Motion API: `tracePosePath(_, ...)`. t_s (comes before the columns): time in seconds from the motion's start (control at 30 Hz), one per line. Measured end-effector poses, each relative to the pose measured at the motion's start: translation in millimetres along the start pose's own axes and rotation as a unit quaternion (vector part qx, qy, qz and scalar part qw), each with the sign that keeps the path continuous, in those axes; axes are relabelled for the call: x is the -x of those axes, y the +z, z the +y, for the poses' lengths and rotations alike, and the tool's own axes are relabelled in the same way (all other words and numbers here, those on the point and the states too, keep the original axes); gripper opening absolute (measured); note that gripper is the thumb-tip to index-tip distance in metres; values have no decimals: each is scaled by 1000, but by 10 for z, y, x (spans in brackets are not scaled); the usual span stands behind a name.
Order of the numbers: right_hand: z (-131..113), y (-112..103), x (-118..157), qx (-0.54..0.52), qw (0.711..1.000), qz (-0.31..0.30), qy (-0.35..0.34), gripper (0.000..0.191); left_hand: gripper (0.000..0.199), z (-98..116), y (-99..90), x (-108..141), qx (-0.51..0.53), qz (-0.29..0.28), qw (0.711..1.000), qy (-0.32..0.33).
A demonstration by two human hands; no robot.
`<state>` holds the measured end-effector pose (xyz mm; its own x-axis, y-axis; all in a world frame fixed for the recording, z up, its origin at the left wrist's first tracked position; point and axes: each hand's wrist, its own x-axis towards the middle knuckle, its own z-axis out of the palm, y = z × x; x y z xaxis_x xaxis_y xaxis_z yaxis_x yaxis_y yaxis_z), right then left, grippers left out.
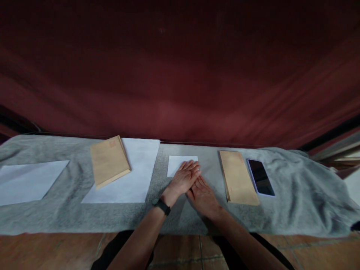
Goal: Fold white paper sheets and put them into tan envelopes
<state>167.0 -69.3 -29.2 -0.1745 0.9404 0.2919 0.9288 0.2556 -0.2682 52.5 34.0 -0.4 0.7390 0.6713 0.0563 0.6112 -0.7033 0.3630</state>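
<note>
A small folded white sheet of paper [174,164] lies at the middle of the grey cloth. My left hand [183,179], with a dark watch [162,206] on its wrist, rests flat over the paper's lower right part, fingers stretched out. Beside it, my right hand [204,198] lies palm down, its fingertips meeting the left hand's edge at the paper's lower right corner. Both hands look open, and neither grips anything. The paper's corner beneath them is hidden.
Left of my hands, a stack of brown envelopes [109,161] sits on white sheets [139,168]; another white sheet [26,182] lies farther left. On the right are more brown envelopes [239,178] and a phone [261,178]. Grey cloth [303,202] covers the table before a dark red curtain [180,82].
</note>
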Motion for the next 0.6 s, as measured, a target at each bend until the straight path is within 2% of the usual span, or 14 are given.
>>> tracePosePath(0.23,66,-139,-8,-35,999,-25,-23,47,59,69,36,-111,-44,26,997,-61)
tracePosePath(0.4,102,-191,-20,-35,998,-46,-19,48,61,-44,65,-87,-90,60,989,-97)
tracePosePath(0.6,185,-241,-36,-32,998,-52,8,52,62,-208,64,58,-142,80,979,-125)
